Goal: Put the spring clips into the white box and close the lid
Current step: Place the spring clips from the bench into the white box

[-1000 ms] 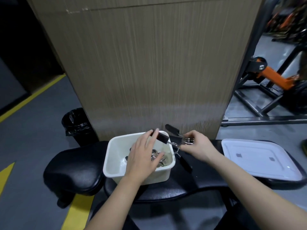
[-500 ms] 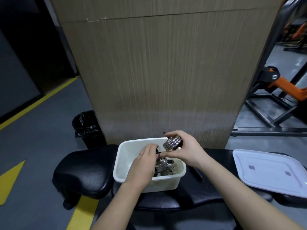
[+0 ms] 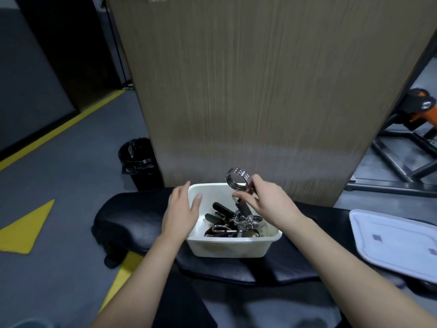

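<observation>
The white box [image 3: 227, 246] stands on a black padded bench, its top uncovered. Several spring clips [image 3: 233, 221] with black handles and chrome coils lie inside it. My right hand [image 3: 267, 202] holds one spring clip [image 3: 237, 181] over the box's far right part, coil up, black handles pointing down into the box. My left hand [image 3: 181, 213] hovers at the box's left rim, fingers apart, holding nothing. The white lid [image 3: 392, 240] lies flat on the bench at the right.
The black bench [image 3: 132, 221] runs left to right under the box. A tall wood-grain panel [image 3: 260, 91] rises just behind it. A black bin [image 3: 139, 162] stands on the floor at the left. A gym frame with an orange part [image 3: 416, 114] is at the right.
My left hand has come out of the box to its left rim and spread. My right hand has lifted its clip a little higher, coil up. The camera has moved closer.
</observation>
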